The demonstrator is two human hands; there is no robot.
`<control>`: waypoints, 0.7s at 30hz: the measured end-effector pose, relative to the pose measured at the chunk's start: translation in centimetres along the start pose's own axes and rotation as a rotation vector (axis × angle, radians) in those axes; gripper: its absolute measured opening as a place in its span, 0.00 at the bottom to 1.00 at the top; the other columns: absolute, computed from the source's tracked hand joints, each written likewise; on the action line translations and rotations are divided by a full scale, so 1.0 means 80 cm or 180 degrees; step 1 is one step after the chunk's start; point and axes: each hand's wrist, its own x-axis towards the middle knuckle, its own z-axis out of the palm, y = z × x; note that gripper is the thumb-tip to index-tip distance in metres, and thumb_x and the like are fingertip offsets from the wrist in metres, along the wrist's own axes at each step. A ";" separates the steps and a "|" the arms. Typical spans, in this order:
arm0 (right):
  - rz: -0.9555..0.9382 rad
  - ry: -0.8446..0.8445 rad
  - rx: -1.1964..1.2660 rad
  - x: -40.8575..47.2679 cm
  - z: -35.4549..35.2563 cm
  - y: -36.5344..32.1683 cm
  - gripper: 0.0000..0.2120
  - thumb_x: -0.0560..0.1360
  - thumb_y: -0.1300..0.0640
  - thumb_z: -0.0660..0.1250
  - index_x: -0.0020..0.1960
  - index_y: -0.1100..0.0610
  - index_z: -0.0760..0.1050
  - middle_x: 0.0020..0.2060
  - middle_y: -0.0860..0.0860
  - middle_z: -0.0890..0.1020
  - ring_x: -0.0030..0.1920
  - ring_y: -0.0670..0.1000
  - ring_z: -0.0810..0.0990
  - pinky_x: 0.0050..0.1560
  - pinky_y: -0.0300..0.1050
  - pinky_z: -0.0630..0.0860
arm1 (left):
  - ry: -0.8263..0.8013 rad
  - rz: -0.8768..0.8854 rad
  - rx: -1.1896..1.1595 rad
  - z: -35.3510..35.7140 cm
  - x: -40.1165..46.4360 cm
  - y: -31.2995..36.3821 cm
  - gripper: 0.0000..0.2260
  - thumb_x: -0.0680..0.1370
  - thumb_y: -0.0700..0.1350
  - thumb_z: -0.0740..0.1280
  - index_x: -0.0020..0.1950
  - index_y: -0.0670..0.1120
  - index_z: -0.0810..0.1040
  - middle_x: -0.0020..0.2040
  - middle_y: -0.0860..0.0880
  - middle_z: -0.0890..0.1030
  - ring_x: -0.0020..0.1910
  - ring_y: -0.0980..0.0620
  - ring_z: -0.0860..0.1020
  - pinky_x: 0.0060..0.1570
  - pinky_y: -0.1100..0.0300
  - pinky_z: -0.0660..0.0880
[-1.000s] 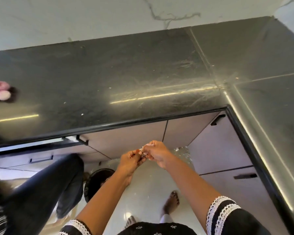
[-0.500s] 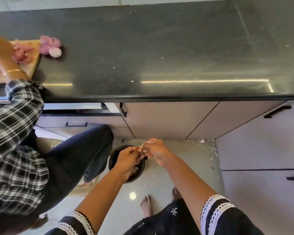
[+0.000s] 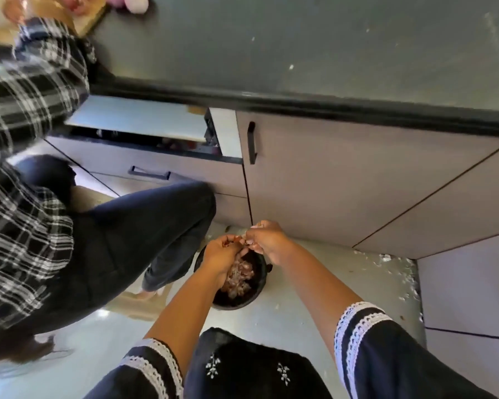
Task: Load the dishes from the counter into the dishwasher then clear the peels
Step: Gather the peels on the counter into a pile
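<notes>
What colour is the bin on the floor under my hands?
Black, with brownish-pink peels heaped inside the bin; the head view, the only one, shows it.

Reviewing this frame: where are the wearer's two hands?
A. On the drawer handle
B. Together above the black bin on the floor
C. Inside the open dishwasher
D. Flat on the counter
B: the left hand and right hand meet fingertip to fingertip over the bin, which holds brownish peels and stands on the floor below the counter.
</notes>
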 end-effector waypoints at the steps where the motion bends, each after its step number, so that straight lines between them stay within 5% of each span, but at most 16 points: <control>1: 0.0007 0.0023 -0.0065 0.017 0.004 0.012 0.09 0.72 0.70 0.66 0.42 0.58 0.71 0.30 0.55 0.77 0.22 0.45 0.72 0.25 0.36 0.69 | 0.0003 -0.0047 -0.0095 0.000 0.015 -0.013 0.08 0.77 0.33 0.67 0.42 0.43 0.82 0.40 0.43 0.83 0.43 0.47 0.83 0.54 0.54 0.79; 5: 0.0062 0.0013 -0.0329 0.092 0.034 0.080 0.09 0.69 0.72 0.67 0.43 0.60 0.73 0.27 0.55 0.74 0.17 0.45 0.68 0.21 0.36 0.65 | 0.0118 -0.0318 -0.0192 -0.005 0.080 -0.086 0.08 0.76 0.31 0.67 0.41 0.43 0.80 0.33 0.47 0.82 0.38 0.49 0.80 0.51 0.54 0.79; 8: 0.0220 -0.0113 -0.0782 0.137 0.059 0.124 0.06 0.72 0.69 0.66 0.41 0.60 0.75 0.27 0.56 0.74 0.22 0.50 0.68 0.25 0.40 0.64 | 0.0105 -0.0542 -0.0131 -0.019 0.118 -0.130 0.07 0.75 0.31 0.68 0.41 0.43 0.78 0.37 0.44 0.81 0.38 0.47 0.79 0.47 0.54 0.79; 12: 0.0400 -0.0201 -0.0954 0.190 0.084 0.173 0.08 0.76 0.65 0.64 0.53 0.63 0.80 0.45 0.62 0.83 0.39 0.59 0.82 0.39 0.46 0.79 | -0.0044 -0.0808 0.0055 -0.027 0.158 -0.168 0.07 0.75 0.31 0.63 0.49 0.39 0.79 0.35 0.43 0.79 0.36 0.48 0.78 0.42 0.55 0.79; 16: 0.0406 -0.0134 -0.0843 0.223 0.097 0.200 0.14 0.78 0.60 0.60 0.57 0.64 0.79 0.48 0.64 0.83 0.46 0.61 0.83 0.50 0.58 0.81 | -0.0165 -0.0958 0.0139 -0.022 0.184 -0.184 0.12 0.75 0.34 0.61 0.54 0.37 0.80 0.40 0.40 0.79 0.43 0.44 0.78 0.47 0.50 0.79; 21: 0.0376 -0.0189 -0.0780 0.214 0.085 0.190 0.17 0.80 0.61 0.57 0.67 0.64 0.72 0.63 0.60 0.77 0.58 0.59 0.79 0.54 0.47 0.76 | 0.0062 -0.1075 0.0144 -0.013 0.189 -0.182 0.09 0.76 0.38 0.62 0.54 0.44 0.78 0.46 0.43 0.79 0.44 0.44 0.76 0.53 0.47 0.75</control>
